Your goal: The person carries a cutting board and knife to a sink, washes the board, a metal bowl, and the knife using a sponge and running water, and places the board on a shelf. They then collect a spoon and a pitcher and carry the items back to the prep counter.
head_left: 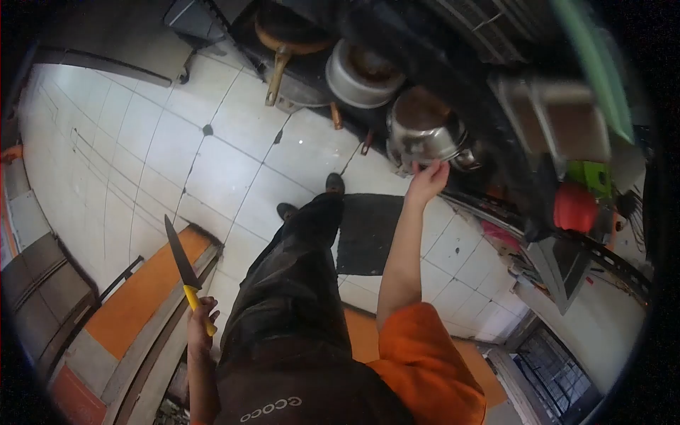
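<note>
My left hand (201,320) is closed around the yellow handle of a kitchen knife (182,256). Its long dark blade points up and away, over the floor beside an orange-topped counter. On the other side, my right hand (429,181) reaches out to a shiny metal pot (425,134) on the low dark shelf. The fingertips are at the pot's near rim and appear to grip it; part of them is hidden by the rim. Beside that pot stands a second metal pot (358,81) with brown residue inside.
A frying pan (281,67) with a wooden handle sits farther along the shelf. A black mat (370,234) lies on the white tiled floor (212,156). The orange counter (145,297) is at my left. Red (575,207) and green items hang at right.
</note>
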A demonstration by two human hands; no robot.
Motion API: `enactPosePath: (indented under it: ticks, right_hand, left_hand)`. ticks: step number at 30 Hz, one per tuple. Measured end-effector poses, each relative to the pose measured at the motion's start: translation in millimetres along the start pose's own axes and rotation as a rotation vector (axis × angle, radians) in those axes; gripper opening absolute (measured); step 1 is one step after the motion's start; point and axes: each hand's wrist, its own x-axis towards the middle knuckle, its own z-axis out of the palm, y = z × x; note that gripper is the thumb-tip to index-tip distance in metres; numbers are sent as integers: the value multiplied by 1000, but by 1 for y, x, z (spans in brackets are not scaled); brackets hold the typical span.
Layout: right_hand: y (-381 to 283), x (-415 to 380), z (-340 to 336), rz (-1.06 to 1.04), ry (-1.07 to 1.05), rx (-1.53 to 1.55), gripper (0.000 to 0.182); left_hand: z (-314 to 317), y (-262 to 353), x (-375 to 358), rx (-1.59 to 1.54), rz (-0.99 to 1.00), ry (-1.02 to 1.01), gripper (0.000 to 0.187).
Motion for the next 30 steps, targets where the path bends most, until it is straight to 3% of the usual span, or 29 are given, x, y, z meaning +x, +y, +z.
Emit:
enactPosePath:
  ticks: [5, 7, 8, 11, 13, 15, 17, 18, 19, 21, 23, 25, 26, 29, 30]
  right_hand:
    - [-41, -73, -58, -87, -82, -378, 27]
    - [-58, -100, -64, -261, -159, -471, 31]
    - [-56, -112, -73, -167, -280, -489, 32]
    - [-134, -145, -45, -196, -605, -558, 36]
    - [-158, -163, -24, 8, -755, -388, 33]
    - [-168, -179, -4, -68, -811, -345, 32]
    - [-185, -197, 15, 8, -860, -244, 33]
    - [-187, -204, 23, 58, -853, -200, 28]
    - [-190, -210, 31, 109, -848, -152, 25]
    - [-183, -215, 39, 241, -798, -100, 25]
    - [-172, -216, 46, 353, -803, -25, 25]
    - [-166, -216, 51, 442, -861, 68, 26]
    - [-168, -214, 51, 445, -892, 21, 25]
    - [-133, -193, 55, 25, -1010, -164, 24]
    - [-132, -179, 48, -57, -901, -235, 27]
  left_hand:
    - [28, 19, 6, -92, 90, -76, 20]
    - [33, 25, 17, -78, 124, -201, 20]
    - [37, 25, 25, -94, 147, -256, 21]
    - [54, 40, 31, -139, 190, -362, 26]
    - [65, 50, 29, -198, 187, -400, 29]
    - [76, 57, 30, -323, 154, -510, 30]
    - [80, 64, 25, -484, 130, -655, 27]
    - [69, 56, 41, -579, 159, -886, 23]
    - [71, 65, 24, -568, 181, -853, 21]
    - [75, 72, 1, -512, 151, -541, 20]
    - [59, 65, 15, -521, 171, -652, 16]
    - [77, 80, -13, -613, 215, -558, 15]
    - [77, 75, 2, -715, 295, -641, 16]
    - [77, 84, 16, -728, 379, -584, 14]
    - [74, 89, 23, -739, 386, -665, 16]
